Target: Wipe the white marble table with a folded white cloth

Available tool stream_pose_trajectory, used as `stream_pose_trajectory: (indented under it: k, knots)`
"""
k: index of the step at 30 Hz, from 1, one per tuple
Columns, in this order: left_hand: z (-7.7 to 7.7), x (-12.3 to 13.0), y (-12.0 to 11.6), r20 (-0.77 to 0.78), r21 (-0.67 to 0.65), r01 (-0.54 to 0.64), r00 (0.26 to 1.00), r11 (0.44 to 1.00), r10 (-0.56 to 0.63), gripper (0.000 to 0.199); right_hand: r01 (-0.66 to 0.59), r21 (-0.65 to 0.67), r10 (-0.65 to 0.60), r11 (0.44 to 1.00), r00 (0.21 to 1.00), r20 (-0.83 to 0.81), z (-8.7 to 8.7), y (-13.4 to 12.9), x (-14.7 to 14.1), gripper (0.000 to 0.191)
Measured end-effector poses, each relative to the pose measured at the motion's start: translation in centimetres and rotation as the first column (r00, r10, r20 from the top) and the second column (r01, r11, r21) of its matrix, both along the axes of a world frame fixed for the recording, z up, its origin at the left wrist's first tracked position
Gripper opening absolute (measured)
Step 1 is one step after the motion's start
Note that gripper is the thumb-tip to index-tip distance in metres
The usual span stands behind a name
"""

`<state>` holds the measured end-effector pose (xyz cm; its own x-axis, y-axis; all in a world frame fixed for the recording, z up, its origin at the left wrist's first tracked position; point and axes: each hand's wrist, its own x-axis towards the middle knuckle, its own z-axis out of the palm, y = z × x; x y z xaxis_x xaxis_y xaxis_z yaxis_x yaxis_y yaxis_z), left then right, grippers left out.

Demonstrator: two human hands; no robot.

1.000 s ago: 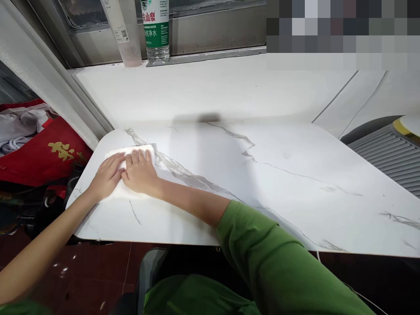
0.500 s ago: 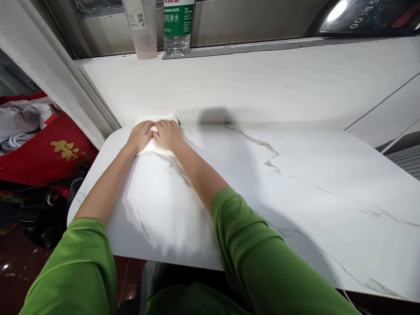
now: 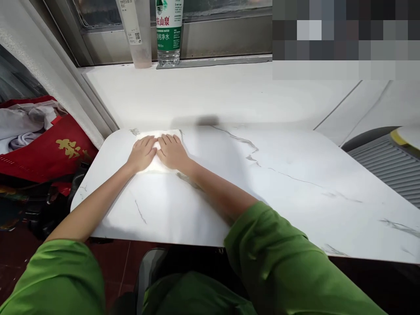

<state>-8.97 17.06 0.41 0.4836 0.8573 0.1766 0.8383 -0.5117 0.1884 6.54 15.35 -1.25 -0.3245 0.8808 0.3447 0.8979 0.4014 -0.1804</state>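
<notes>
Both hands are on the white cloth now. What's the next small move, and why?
Probably slide the cloth a little to the right: the left hand and right hand both rest on it side by side, near the left end of the table, and most of the tabletop lies to its right.

the brightly lit tabletop (image 3: 305, 157) carries a soft grey shadow (image 3: 218, 157), and pixelation (image 3: 346, 39) hides the upper right.
</notes>
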Motion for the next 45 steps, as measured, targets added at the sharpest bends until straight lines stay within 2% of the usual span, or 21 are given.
stream_pose_trajectory:
  k: [4, 8, 10, 12, 14, 17, 21, 26, 30, 34, 38, 41, 45]
  knots:
    - [0.0, 1.5, -6.9, -0.045, 0.051, 0.012, 0.999, 0.999, -0.01, 0.048, -0.041, 0.002, 0.041, 0.999, 0.999, 0.003, 0.0, -6.2, 1.9, 0.049]
    - [-0.1, 3.3, -13.8, -0.051, 0.107, 0.08, 0.996, 0.991, -0.075, 0.046, -0.13, 0.015, 0.13, 0.991, 0.991, 0.012, -0.1, -12.5, 4.6, 0.053]
    - [-0.1, 4.1, -15.9, -0.045, 0.106, 0.137, 0.99, 0.985, -0.133, 0.045, -0.136, 0.008, 0.136, 0.991, 0.991, 0.015, -0.1, -14.9, 5.7, 0.054]
    - [-0.1, 4.8, -16.6, -0.042, 0.084, 0.186, 0.982, 0.979, -0.183, 0.045, -0.115, -0.014, 0.115, 0.993, 0.993, 0.014, 0.0, -16.2, 6.4, 0.056]
    - [0.0, 5.5, -16.0, -0.048, 0.052, 0.215, 0.976, 0.975, -0.213, 0.046, -0.064, -0.054, 0.065, 0.996, 0.998, 0.013, 0.3, -16.2, 6.7, 0.056]
    - [0.1, 6.7, -13.4, -0.066, 0.009, 0.203, 0.977, 0.979, -0.202, 0.047, 0.027, -0.136, -0.026, 0.99, 1.0, 0.007, 0.8, -14.0, 6.9, 0.056]
    - [0.1, 9.1, -7.8, -0.074, -0.009, 0.083, 0.994, 0.996, -0.084, 0.049, 0.069, -0.183, -0.079, 0.981, 0.996, -0.047, 1.1, -8.1, 7.8, 0.055]
    - [0.1, 12.5, -0.4, -0.017, 0.01, 0.019, 1.0, 1.0, -0.019, 0.046, 0.091, -0.115, -0.105, 0.989, 0.987, -0.12, 0.9, 0.0, 10.2, 0.05]
    - [-0.2, 14.1, 3.0, 0.031, 0.016, -0.014, 0.999, 1.0, 0.013, 0.044, 0.107, -0.089, -0.117, 0.99, 0.986, -0.118, 0.6, 3.6, 11.5, 0.048]
    - [-0.4, 14.4, 3.5, 0.05, 0.006, -0.016, 0.999, 1.0, 0.016, 0.043, 0.115, -0.077, -0.123, 0.99, 0.987, -0.108, 0.4, 4.0, 11.9, 0.05]
    - [-0.2, 14.2, 2.4, 0.037, -0.01, -0.041, 0.998, 0.999, 0.041, 0.044, 0.117, -0.084, -0.124, 0.99, 0.989, -0.081, 0.4, 2.7, 11.9, 0.053]
    - [0.1, 14.1, 0.5, 0.017, -0.013, -0.02, 1.0, 1.0, 0.02, 0.044, 0.137, -0.091, -0.143, 0.986, 0.987, -0.068, 0.6, 0.6, 11.8, 0.053]
    - [0.1, 13.9, -4.3, -0.003, 0.023, 0.015, 1.0, 1.0, -0.015, 0.046, 0.125, -0.101, -0.128, 0.987, 0.991, -0.026, 0.6, -4.0, 12.0, 0.054]
